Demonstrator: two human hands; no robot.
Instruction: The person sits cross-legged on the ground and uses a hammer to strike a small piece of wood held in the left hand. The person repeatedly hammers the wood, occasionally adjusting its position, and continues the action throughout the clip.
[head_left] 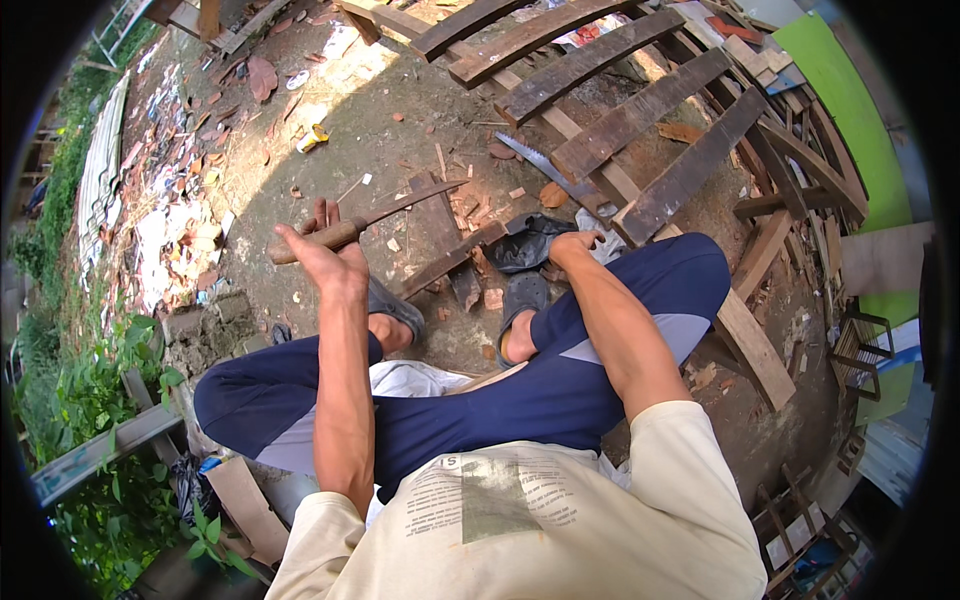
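Observation:
In my left hand point(337, 258) lies a wooden-handled tool with a long, dark, tapering blade point(415, 199); its handle point(318, 243) rests across the palm between thumb and fingers. The blade points right, over the ground. My right hand point(577, 247) is by my right knee, its fingers curled at the edge of a crumpled black plastic bag point(528, 243). Part of that grip is hidden. Between my feet and the tool, one short dark board point(440, 270) lies across another wooden piece point(438, 215) on the ground.
A handsaw blade point(545, 165) lies beside a slatted wooden pallet point(640, 115) at the far right. Wood chips and scraps are scattered ahead. Dry leaves and litter point(190, 230) cover the left side, near broken masonry point(210, 325). A loose plank point(752, 350) lies right of my knee.

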